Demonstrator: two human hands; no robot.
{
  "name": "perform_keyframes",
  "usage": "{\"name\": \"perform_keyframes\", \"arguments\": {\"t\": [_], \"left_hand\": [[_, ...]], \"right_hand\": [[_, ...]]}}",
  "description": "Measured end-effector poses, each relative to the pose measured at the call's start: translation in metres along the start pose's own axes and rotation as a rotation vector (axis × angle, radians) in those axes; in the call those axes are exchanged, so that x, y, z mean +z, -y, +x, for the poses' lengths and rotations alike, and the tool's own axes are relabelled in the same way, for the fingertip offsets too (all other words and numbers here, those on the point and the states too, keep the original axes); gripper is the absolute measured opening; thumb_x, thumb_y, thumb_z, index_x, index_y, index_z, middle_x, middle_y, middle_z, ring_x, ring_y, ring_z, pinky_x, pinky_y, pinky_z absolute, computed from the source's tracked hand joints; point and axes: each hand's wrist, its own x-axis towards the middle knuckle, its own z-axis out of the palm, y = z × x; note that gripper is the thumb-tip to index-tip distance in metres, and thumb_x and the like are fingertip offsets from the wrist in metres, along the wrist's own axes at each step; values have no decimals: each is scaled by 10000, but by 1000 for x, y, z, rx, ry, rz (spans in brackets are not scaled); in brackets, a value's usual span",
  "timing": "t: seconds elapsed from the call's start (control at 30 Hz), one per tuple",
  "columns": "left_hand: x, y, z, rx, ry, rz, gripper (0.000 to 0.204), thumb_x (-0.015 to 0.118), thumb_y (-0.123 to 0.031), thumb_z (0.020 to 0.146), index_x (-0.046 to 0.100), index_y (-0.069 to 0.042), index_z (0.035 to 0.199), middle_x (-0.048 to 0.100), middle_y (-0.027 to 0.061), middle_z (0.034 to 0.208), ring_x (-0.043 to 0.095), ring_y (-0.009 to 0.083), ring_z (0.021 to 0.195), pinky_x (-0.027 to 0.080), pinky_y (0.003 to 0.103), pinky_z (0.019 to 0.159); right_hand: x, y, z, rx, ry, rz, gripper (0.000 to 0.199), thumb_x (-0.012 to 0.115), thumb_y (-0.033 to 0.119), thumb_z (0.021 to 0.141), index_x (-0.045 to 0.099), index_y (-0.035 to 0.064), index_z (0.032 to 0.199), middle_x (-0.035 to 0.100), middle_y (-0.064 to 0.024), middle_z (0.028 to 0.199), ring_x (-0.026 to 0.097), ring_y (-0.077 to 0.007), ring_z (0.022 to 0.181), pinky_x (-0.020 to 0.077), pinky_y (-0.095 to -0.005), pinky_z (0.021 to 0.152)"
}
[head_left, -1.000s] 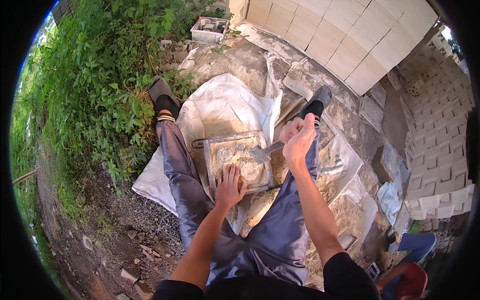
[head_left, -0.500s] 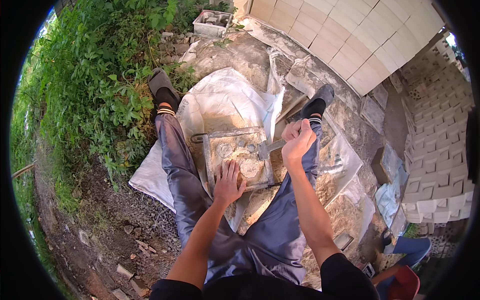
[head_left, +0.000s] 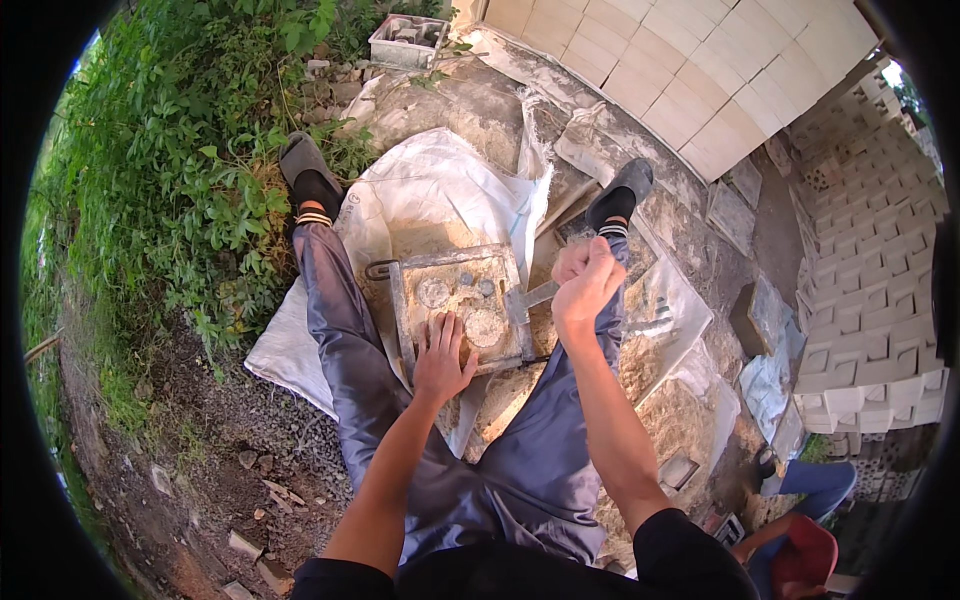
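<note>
Between my outstretched legs lies a shallow square frame (head_left: 397, 322) with a bent metal handle, filled with pale sandy material. Two round, crumbly pale discs show in it, the larger disc (head_left: 485, 328) and a smaller disc (head_left: 434, 292), with small dark round pieces (head_left: 475, 285) beside them. My left hand (head_left: 441, 352) lies with fingers spread on the near left part of the filling, next to the larger disc. My right hand (head_left: 588, 285) is closed round the handle of a hammer (head_left: 518, 305). The hammer's grey head is over or at the frame's right edge; whether it touches cannot be told.
A white woven sack (head_left: 425, 175) is spread under the frame, with sandy powder about. Green plants (head_left: 190, 180) grow at left. Stacked pale blocks (head_left: 690, 70) stand at far right, and patterned blocks (head_left: 870, 290) nearer. Another person's leg (head_left: 815, 480) shows at lower right.
The whole view has shifted slightly. My right hand and the hammer have moved a little right and nearer relative to the frame. My left hand stays at the same spot on the filling.
</note>
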Motion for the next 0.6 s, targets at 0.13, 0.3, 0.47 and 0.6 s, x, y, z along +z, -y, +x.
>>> {"name": "perform_keyframes", "arguments": {"t": [0.13,0.3,0.47,0.6], "left_hand": [[-1,-2,-3,-1,15,32,640,429,-425,854,343,2,1324,301,141,1398,240,272,1311,159,471,1081],[-4,-5,-2,2,12,16,632,439,-418,851,353,3,1314,312,145,1389,252,277,1304,169,477,1076],[-3,-2,-7,4,-32,-15,629,459,-403,841,364,10,1306,328,156,1376,269,288,1294,182,486,1067],[-4,-2,-6,12,-29,-18,636,472,-394,835,357,17,1306,317,157,1380,263,292,1295,183,490,1065]], "right_hand": [[12,52,0,-52,-53,0,394,406,188,887,271,83,532,278,36,496,221,-53,433,142,-245,389],[-21,-18,-30,-36,24,-135,394,381,178,885,254,86,524,267,33,485,203,-58,427,148,-251,387],[-9,24,-25,3,-11,-35,400,367,178,886,240,87,517,259,27,480,210,-63,418,154,-248,388],[1,60,-17,-88,-71,-67,397,362,181,880,232,94,516,252,25,478,215,-64,415,142,-247,380]]}}
